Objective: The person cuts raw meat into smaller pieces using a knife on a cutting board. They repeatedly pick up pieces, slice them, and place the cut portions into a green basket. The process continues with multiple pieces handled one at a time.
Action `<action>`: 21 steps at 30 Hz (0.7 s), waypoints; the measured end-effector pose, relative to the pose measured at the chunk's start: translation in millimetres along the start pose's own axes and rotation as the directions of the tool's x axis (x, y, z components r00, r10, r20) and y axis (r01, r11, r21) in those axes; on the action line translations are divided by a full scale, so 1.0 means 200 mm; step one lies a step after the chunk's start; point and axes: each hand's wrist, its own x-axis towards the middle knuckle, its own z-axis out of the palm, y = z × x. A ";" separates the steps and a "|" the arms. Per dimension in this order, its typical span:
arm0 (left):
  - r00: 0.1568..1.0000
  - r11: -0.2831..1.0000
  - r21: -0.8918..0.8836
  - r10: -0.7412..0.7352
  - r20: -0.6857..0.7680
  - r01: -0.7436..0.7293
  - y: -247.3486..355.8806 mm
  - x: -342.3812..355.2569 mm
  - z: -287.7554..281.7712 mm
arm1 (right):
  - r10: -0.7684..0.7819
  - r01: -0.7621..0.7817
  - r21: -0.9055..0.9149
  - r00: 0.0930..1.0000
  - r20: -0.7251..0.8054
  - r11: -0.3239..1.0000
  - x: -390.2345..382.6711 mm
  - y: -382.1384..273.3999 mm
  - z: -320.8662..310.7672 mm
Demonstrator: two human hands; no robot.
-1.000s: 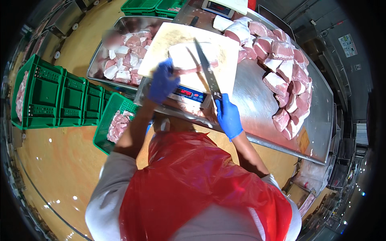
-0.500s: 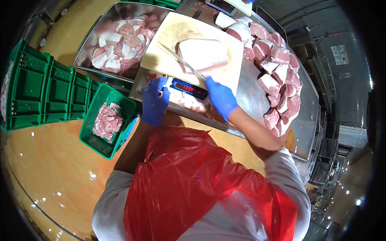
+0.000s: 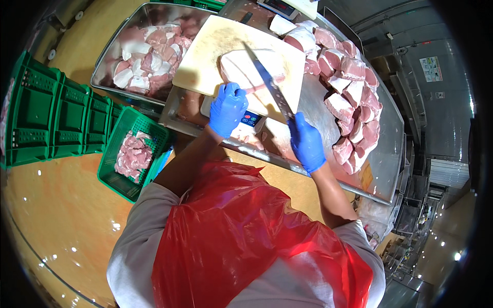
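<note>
A large block of raw meat (image 3: 248, 62) with a pale fat side lies on the cream cutting board (image 3: 205, 46). The board rests on a digital scale (image 3: 251, 119), whose panel is partly covered by my left hand. My right hand (image 3: 307, 145), gloved in blue, grips a long knife (image 3: 269, 82). Its blade slants up and left over the right part of the block. My left hand (image 3: 228, 110), also gloved in blue, is closed at the near edge of the block. Its curled fingers hide whatever they may hold.
Cut meat chunks (image 3: 354, 97) are heaped on the steel table (image 3: 321, 110) at right. A metal tub (image 3: 102, 66) of meat pieces stands at far left. Below it, a green basket (image 3: 105, 172) holds trimmings, beside green crates (image 3: 41, 110). Another scale (image 3: 280, 7) stands at the back.
My left hand has moved up and right from beside the scale to the block's near edge. My right hand has shifted right and down, turning the knife steeper over the meat.
</note>
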 end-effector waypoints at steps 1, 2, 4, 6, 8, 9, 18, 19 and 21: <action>0.984 0.979 0.103 0.178 -0.001 -0.177 -0.03 0.01 -0.03 | -0.001 0.002 -0.017 1.000 0.023 1.000 0.02 -0.01 0.02; 0.990 0.991 -0.009 0.130 -0.063 -0.130 -0.04 -0.01 -0.03 | -0.011 0.016 -0.081 0.998 0.067 0.997 0.02 -0.01 0.01; 0.986 0.971 -0.236 0.009 -0.168 -0.049 -0.07 -0.06 -0.01 | -0.024 0.057 -0.204 0.987 0.159 0.977 0.02 0.00 -0.02; 0.970 0.964 -0.265 -0.070 -0.235 0.006 -0.06 -0.09 0.01 | -0.011 0.091 -0.286 0.962 0.271 0.954 0.04 0.00 -0.05; 0.952 0.950 -0.305 -0.147 -0.268 0.061 -0.06 -0.10 0.03 | 0.006 0.122 -0.327 0.931 0.365 0.937 0.09 -0.03 -0.09; 0.948 0.940 -0.332 -0.178 -0.264 0.084 -0.05 -0.10 0.03 | 0.011 0.109 -0.286 0.922 0.387 0.952 0.13 -0.05 -0.07; 0.962 0.936 -0.270 -0.259 -0.090 0.227 -0.13 -0.14 -0.05 | -0.031 0.061 -0.092 0.953 0.302 0.994 0.53 -0.26 0.35; 0.965 0.956 -0.185 -0.248 -0.088 0.229 -0.17 -0.17 -0.12 | -0.038 0.076 -0.114 0.953 0.302 0.991 0.47 -0.20 0.33; 0.966 0.959 -0.142 -0.253 -0.051 0.244 -0.26 -0.23 -0.31 | 0.020 0.008 -0.084 0.946 0.323 0.996 0.28 -0.12 0.18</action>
